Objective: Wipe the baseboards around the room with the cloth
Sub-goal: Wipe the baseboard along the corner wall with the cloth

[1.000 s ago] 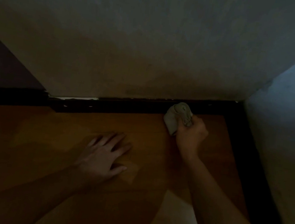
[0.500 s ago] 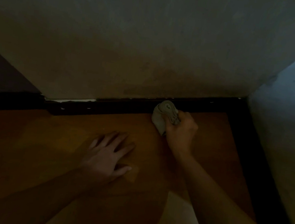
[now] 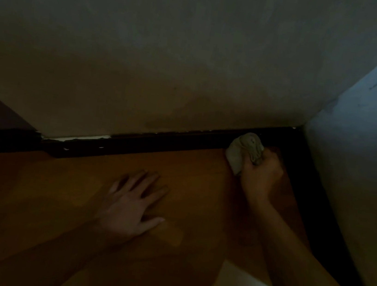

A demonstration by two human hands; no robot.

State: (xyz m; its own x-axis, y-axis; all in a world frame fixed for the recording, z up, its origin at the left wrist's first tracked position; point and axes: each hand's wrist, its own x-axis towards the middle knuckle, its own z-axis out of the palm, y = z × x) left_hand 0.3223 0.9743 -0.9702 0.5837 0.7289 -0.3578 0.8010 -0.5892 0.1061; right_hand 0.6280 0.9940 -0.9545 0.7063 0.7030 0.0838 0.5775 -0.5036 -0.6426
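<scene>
Two hands down: my right hand (image 3: pixel 261 177) clenched the bunched cloth (image 3: pixel 244 150) against the dark baseboard (image 3: pixel 170 144), near the corner. My left hand (image 3: pixel 130 205) lay flat on the floor (image 3: pixel 55 184), fingers spread. Dim light, so contact only looked likely. Doing this well meant firm, even pressure along the top edge, right into the corner.

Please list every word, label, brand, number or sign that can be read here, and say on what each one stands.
No text can be read in this view.
The cloth, which the right hand grips, the dark baseboard, the wooden floor and the back wall bear no letters or numbers.
The small dark marks on the right wall look like scuffs, not writing.
</scene>
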